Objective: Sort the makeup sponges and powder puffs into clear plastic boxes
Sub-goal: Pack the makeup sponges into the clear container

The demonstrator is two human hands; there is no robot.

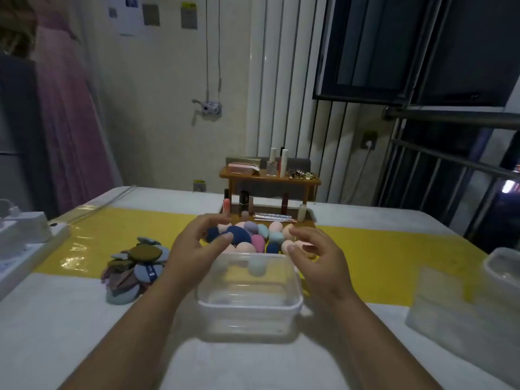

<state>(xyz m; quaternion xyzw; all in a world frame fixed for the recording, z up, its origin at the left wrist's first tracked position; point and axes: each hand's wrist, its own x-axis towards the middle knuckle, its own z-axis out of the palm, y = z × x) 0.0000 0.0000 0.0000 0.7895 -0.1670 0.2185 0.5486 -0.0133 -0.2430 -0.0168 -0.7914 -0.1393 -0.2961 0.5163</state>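
Observation:
A heap of egg-shaped makeup sponges (260,235) in pink, peach, mint, lilac and navy lies just behind a clear plastic box (249,305) at the table's middle. Inside the box, against its far wall, sits a pale green sponge (256,267). My left hand (197,246) hovers over the left side of the heap, fingers spread, with its thumb tip against a large navy sponge (239,233). My right hand (315,254) is at the heap's right side, fingers loosely curled and nothing in them. To the left lies a pile of flat powder puffs (135,266).
A second clear box (503,273) and a clear lid (441,302) sit at the right edge. Behind the heap stands a small wooden shelf (270,178) with bottles and lipsticks. White power strips (28,235) lie at the far left. A yellow strip crosses the table.

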